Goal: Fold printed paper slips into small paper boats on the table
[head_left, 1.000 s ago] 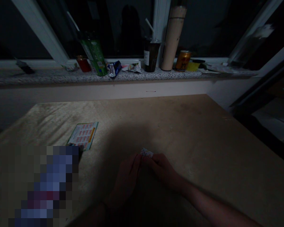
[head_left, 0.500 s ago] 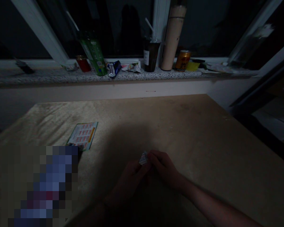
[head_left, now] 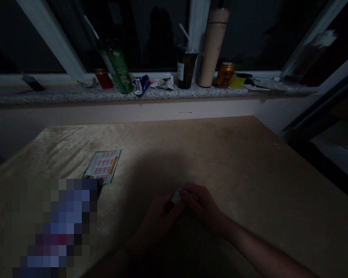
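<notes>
Holding a small piece of printed paper (head_left: 176,196) at the near middle of the scene, over the brown surface (head_left: 234,154), between left hand (head_left: 161,214) and right hand (head_left: 203,202). Pinching the paper from the left with the fingers of the left hand, thumb stretched along the near side; pinching from the right with the fingers of the right hand, bent and drawn together over the right part. Too dark and too covered to make out the hidden part of the paper, or to tell any contact with the surface.

With so small a piece, probably best to steady with the left hand and work with the right: grip only the margin, line up edges before pressing, then run a thumb firmly along any crease. Perhaps tilt the paper toward the brighter left side, to see edges better. Press gently near corners, to avoid tearing or crumpling.

Well apart to the left, a printed card (head_left: 104,164) flat on the surface, just beside a blurred-out blue object (head_left: 66,216). Farther off, on the window sill (head_left: 162,94), a green container (head_left: 120,73), a dark cup (head_left: 188,71), a pale flask (head_left: 213,50) and an orange can (head_left: 224,74).
</notes>
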`<state>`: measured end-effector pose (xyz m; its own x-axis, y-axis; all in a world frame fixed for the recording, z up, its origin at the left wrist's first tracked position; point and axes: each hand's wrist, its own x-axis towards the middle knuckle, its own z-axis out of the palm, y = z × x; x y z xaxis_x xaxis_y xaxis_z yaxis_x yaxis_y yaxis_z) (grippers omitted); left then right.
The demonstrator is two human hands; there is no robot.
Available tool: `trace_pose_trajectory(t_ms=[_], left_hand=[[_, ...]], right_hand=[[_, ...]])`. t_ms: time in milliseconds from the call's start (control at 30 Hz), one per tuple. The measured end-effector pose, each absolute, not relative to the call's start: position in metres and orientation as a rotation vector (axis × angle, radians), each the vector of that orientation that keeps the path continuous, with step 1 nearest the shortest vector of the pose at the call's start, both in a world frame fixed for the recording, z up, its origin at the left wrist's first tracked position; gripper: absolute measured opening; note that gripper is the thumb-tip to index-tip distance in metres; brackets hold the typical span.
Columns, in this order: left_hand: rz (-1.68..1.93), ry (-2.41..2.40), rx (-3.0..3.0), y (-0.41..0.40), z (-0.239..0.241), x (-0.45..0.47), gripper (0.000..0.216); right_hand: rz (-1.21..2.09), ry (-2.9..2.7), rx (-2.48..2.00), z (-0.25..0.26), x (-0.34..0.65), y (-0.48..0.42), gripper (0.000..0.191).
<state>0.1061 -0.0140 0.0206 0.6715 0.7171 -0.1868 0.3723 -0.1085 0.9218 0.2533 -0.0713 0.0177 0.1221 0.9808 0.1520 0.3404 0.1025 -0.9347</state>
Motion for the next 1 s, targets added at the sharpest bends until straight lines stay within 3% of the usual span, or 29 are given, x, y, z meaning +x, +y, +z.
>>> trace_pose_trajectory(t_ms=[433,567,1000], left_hand=[[0.756,0.872,1.77,-0.003,0.014,0.102,0.021],[0.74,0.873,1.667,-0.002,0.013,0.103,0.011],[0.674,0.929,1.546,-0.003,0.023,0.105,0.009]], right_hand=[[1.014,-1.124,-1.488,0.016,0.256,-0.065,0.021],[0.995,-1.105,-1.521,0.019,0.255,-0.065,0.021],[0.907,-1.217,-1.558,0.018,0.257,-0.068,0.019]])
